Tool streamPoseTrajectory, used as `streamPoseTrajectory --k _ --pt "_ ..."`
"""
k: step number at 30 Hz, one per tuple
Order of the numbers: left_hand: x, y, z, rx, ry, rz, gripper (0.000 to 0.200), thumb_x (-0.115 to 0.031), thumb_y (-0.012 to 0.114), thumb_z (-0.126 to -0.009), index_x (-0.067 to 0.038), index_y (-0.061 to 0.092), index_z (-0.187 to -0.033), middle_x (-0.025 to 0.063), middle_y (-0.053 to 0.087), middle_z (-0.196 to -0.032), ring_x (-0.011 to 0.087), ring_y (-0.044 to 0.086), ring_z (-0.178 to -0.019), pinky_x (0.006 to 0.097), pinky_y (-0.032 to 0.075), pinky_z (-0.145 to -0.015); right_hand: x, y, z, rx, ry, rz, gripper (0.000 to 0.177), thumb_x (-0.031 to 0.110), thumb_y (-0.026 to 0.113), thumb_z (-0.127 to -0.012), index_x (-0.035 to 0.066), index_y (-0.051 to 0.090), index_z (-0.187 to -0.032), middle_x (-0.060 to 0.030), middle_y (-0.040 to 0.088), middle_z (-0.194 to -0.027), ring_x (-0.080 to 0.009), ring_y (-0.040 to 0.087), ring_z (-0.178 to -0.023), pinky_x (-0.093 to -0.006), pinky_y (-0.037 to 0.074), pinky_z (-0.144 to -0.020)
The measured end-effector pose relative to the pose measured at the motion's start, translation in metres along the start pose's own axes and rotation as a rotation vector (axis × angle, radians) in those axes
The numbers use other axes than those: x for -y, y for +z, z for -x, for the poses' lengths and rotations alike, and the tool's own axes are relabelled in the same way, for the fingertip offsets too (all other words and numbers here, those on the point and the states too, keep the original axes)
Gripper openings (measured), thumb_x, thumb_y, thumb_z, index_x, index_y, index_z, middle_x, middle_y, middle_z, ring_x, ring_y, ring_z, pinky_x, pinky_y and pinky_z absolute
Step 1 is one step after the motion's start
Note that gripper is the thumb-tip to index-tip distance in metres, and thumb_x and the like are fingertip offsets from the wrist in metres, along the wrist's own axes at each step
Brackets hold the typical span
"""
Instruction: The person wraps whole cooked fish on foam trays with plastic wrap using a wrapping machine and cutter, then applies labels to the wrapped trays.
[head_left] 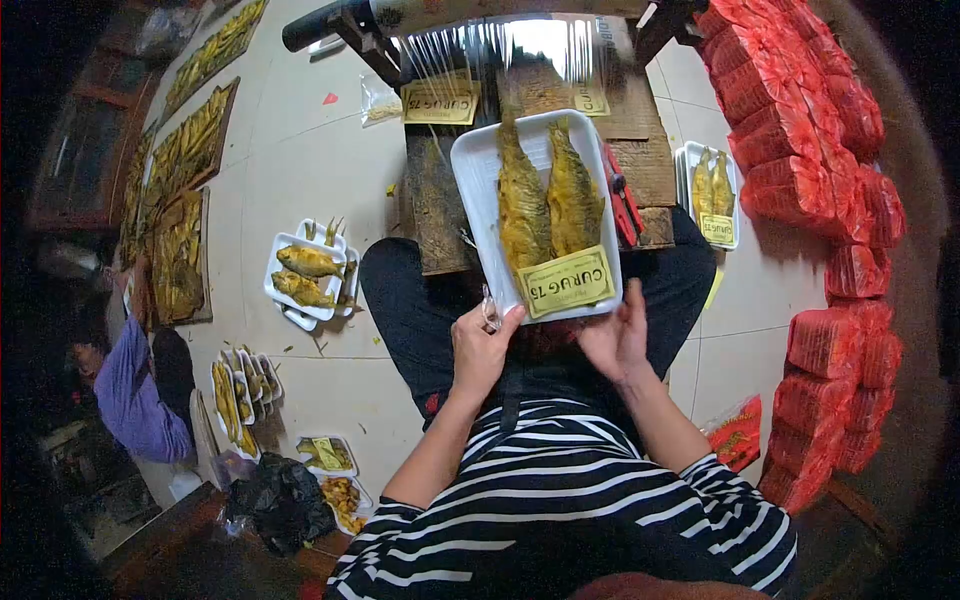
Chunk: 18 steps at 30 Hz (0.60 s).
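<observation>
A white foam tray (pixel 487 215) with two yellow fish (pixel 525 210) lies tilted in front of me. A cream label (pixel 565 283) reading "CURUG 75" lies across the fish tails' opposite end, at the tray's near edge. My left hand (pixel 482 345) is closed on the tray's near left corner, thumb on the rim. A bit of clear plastic (pixel 490 310) shows by its fingers. By the near right corner, my right hand (pixel 618 340) is open, thumb apart from the fingers; its fingertips are partly hidden. Right of the tray lies a red cutter knife (pixel 622 205).
A wooden stand (pixel 430 200) with plastic film (pixel 470 50) and labels (pixel 440 103) is ahead. Fish trays (pixel 310 270) sit left, another tray stack (pixel 712 195) right. Red-wrapped packs (pixel 790 130) line the right. Fish racks (pixel 185 250) and another person's purple garment (pixel 140 390) are far left.
</observation>
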<state>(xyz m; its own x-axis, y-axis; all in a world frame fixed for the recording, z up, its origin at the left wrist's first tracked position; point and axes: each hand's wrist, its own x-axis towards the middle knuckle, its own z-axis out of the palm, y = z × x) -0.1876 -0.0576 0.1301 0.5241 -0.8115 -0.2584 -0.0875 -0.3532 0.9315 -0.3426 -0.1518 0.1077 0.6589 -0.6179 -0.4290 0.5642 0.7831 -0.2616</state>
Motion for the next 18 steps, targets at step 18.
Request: streamPoseTrajectory --k 18 --pt "0.147 0.033 0.005 0.462 -0.532 0.953 0.035 -0.012 0.055 -0.084 -0.008 0.048 -0.118 0.009 0.051 -0.118 0.0213 0.05 -0.107 0.0356 0.036 -0.097 -0.018 -0.068 0.011 -0.068 -0.257 1.284 0.025 0.018 0.055 -0.086 -0.001 0.052 -0.101 -0.009 0.052 -0.098 -0.0215 0.053 -0.084 -0.028 0.042 -0.074"
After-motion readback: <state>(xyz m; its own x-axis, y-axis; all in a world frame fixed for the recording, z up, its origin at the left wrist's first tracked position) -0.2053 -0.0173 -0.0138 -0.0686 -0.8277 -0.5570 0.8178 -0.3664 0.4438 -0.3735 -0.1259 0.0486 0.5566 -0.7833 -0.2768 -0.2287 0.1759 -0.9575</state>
